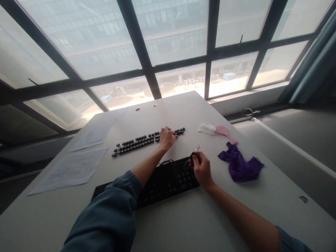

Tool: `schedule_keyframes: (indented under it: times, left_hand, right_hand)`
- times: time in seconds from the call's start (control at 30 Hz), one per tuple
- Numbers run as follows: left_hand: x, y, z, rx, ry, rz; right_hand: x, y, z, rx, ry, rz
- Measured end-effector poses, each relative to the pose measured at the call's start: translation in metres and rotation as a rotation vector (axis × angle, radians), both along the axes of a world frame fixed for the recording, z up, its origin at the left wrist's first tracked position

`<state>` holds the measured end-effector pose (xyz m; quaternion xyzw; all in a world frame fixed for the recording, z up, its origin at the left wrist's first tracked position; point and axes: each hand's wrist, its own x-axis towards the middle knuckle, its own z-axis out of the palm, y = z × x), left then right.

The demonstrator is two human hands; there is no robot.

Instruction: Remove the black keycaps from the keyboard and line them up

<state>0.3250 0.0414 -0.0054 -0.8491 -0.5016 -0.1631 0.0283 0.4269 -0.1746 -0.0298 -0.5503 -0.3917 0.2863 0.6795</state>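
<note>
My left hand (167, 138) reaches over rows of loose black keycaps (136, 143) set out on the far part of the table. Its fingers bend down onto the row, and whatever is between them is hidden. Closer to me lies a black keyboard (168, 185), partly covered by my left forearm. Above its right end my right hand (202, 168) is closed around a keycap puller (195, 151), whose dark handle shows at the fingers. The puller's thin wire prongs point up and away. A black cable (166, 162) curls behind the keyboard.
On the right lie a crumpled purple cloth (243, 162), a pink hairbrush (223, 131) and a white tissue (207, 128). Printed paper sheets (70, 169) spread along the left side. The white table (178, 105) stands by large windows, with cable holes (137, 110) near its far edge.
</note>
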Motion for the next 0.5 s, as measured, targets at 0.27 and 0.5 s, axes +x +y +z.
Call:
schedule_keyframes:
  times: [0.27,0.5]
  left_hand:
    - [0.0008,0.0009,-0.0006,-0.003,-0.022,-0.002]
    - [0.0025,0.0049,-0.0016,-0.008,0.001,0.024]
  right_hand:
    - [-0.0006,-0.0001,-0.0005,-0.005,0.003,0.005]
    - [0.0004,-0.0009,0.0011,0.004,-0.004,0.012]
